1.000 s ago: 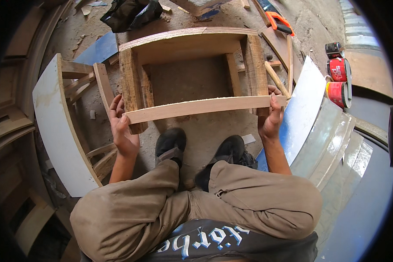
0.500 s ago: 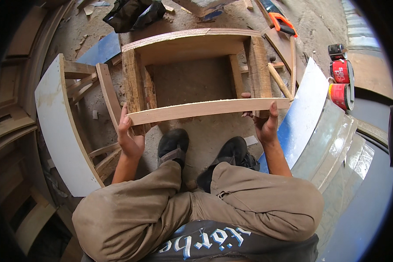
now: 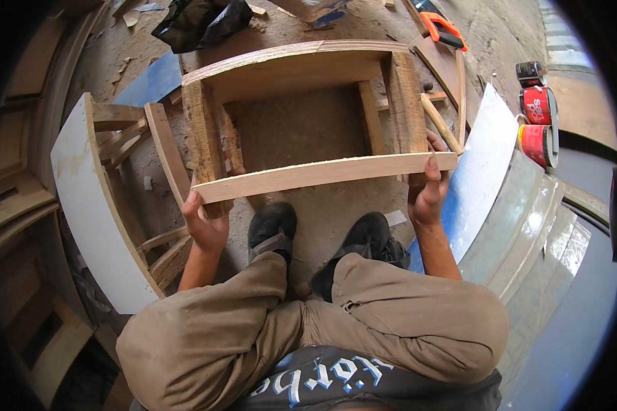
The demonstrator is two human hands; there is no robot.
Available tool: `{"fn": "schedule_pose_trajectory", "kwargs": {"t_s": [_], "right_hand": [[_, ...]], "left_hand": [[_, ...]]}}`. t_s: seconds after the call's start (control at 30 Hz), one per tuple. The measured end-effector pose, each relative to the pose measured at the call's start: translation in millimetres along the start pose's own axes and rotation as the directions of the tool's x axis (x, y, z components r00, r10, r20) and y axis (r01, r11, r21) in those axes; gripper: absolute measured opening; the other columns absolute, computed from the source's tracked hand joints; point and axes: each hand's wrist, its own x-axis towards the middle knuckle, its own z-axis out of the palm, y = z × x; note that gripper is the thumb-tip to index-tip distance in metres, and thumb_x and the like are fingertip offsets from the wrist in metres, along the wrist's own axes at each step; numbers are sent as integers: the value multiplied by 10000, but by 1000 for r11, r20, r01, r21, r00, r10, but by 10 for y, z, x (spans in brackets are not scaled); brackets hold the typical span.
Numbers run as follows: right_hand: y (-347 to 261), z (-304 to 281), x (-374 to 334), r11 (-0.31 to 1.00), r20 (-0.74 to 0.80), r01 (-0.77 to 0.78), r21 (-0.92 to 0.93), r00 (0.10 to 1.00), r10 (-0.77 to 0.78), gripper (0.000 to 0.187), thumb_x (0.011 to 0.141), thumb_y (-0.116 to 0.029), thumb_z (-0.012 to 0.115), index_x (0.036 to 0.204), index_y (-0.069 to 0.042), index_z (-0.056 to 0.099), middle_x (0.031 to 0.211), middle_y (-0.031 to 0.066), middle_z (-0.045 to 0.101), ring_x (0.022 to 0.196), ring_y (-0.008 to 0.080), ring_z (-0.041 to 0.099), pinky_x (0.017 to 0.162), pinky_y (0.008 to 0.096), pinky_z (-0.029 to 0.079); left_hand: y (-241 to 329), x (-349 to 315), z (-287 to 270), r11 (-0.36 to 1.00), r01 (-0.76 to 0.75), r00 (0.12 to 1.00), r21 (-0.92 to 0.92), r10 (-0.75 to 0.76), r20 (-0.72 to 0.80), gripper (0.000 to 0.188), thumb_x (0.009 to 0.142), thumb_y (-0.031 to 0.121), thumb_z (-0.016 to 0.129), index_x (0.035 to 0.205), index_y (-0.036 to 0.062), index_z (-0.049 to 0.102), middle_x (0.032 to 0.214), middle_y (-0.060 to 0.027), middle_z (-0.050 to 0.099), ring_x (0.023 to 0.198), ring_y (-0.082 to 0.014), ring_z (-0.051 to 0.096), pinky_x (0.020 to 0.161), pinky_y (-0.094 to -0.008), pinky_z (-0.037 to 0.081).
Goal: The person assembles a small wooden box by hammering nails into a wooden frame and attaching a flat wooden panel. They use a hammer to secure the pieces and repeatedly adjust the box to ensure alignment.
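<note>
I squat over a curved wooden frame [image 3: 206, 130] standing on a dusty floor. A pale curved plywood strip [image 3: 322, 175] lies across its near side. My left hand [image 3: 204, 222] grips the strip's left end from below. At the right end my right hand [image 3: 428, 188] holds it, thumb on the strip's face. The frame's far side is a curved plywood panel [image 3: 288, 65]. My two black shoes [image 3: 274, 229] rest just below the strip.
A white-faced curved frame [image 3: 92, 205] stands at my left. A blue-white panel [image 3: 480, 164] leans at the right, beside two red tins [image 3: 538, 120]. An orange-handled saw [image 3: 444, 29] and wood offcuts lie behind the frame, with a black bag [image 3: 199, 20] at the back.
The strip and both hands have come nearer to me and slightly lower. My left hand has shifted from the strip's face to beneath its end.
</note>
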Motion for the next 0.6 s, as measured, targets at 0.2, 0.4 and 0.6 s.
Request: {"fn": "schedule_pose_trajectory", "kwargs": {"t_s": [0.2,0.4,0.6], "right_hand": [[-84,-284,61,964,-49,-195,184,977,207,347,988,-343,556,1114,-22,599,1015,66,620,975,162,581,892,322,452],[-539,-1068,577,886,-189,-37,462,972,139,347,990,-395,515,876,-69,545,777,29,524,596,137,459,580,252,398],[-1033,-1680,846,951,-586,233,205,807,-72,293,937,-358,524,828,-113,406,772,26,434,685,139,439,670,304,405]], "left_hand": [[66,10,102,978,-111,986,180,131,-105,801,953,533,419,1515,-12,249,1460,-214,438,1375,-308,413,1152,-426,309],[16,102,11,941,7,999,-338,-24,-48,754,991,579,391,1466,-5,358,1408,-193,499,1325,-295,457,1062,-467,401],[-683,59,-709,651,353,898,-672,-437,49,530,1000,510,438,1326,100,522,1282,-131,578,1187,-271,542,986,-475,447]]}}
